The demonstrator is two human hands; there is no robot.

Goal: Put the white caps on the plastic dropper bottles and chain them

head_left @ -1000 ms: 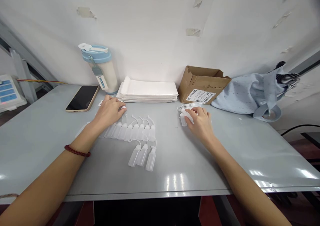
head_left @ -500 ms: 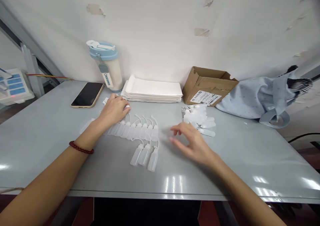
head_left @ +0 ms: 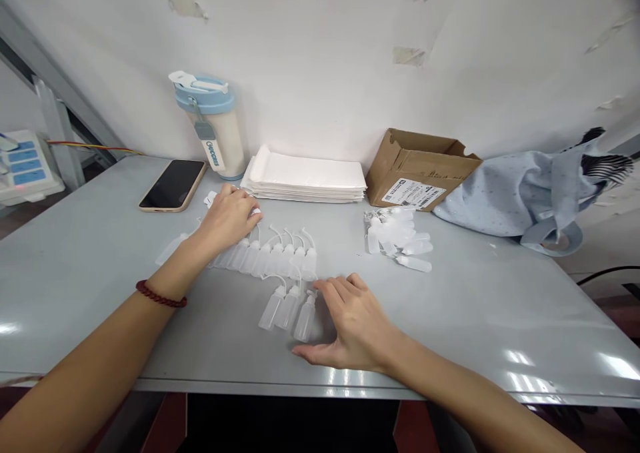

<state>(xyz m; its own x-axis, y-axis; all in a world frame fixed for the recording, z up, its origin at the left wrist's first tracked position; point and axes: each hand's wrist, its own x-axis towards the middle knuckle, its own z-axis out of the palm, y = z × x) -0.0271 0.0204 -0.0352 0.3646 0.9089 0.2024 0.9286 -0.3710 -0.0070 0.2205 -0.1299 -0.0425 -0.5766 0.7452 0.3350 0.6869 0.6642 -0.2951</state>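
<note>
My right hand (head_left: 353,323) is open, thumb and fingers spread around the rightmost of three small translucent plastic bottles (head_left: 305,318) with thin curved tails. The other two bottles (head_left: 280,308) lie just left of it. Behind them is a close row of similar bottles (head_left: 270,261), partly covered by my left forearm. My left hand (head_left: 231,211) rests beyond the row with curled fingers; a bit of white shows by its fingertips, but what it holds is hidden. White pieces (head_left: 211,199) lie beside that hand. Farther right sits a loose pile of translucent white pieces (head_left: 395,231).
A stack of white paper sheets (head_left: 310,176) lies against the wall, between a blue-lidded tumbler (head_left: 225,136) and an open cardboard box (head_left: 423,169). A phone (head_left: 173,185) is at the left, a light blue cloth bag (head_left: 505,193) at the right. The grey table (head_left: 475,319) ends in front.
My right hand has moved left and toward me, from beside the loose pile to around the rightmost front bottle, with its thumb spread wider. My left hand has stayed in place.
</note>
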